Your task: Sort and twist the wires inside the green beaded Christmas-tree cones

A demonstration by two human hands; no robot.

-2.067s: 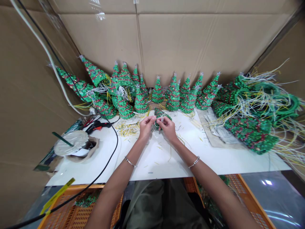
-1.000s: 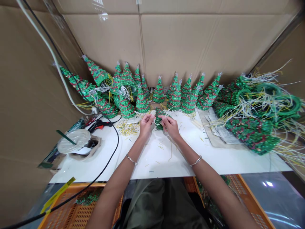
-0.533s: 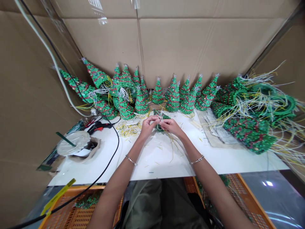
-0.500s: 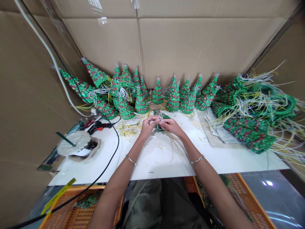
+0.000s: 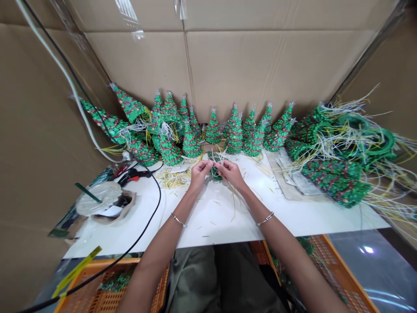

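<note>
A small green beaded tree with thin white and yellow wires lies on the white table at the middle, its base toward me. My left hand pinches some of its wires from the left. My right hand pinches wires from the right, fingers closed. The two hands almost touch over the tree. A silver bangle sits on each wrist.
A row of finished green trees stands along the cardboard back wall. Unrolled beaded strips with loose wires pile at the right. A black and red tool, a black cable, a bag with a lid lie left. Orange crates sit below.
Both hands stay on the small tree and keep working its wires with small finger moves. The view has tilted slightly. A few yellow wire ends now hang below my right hand.
</note>
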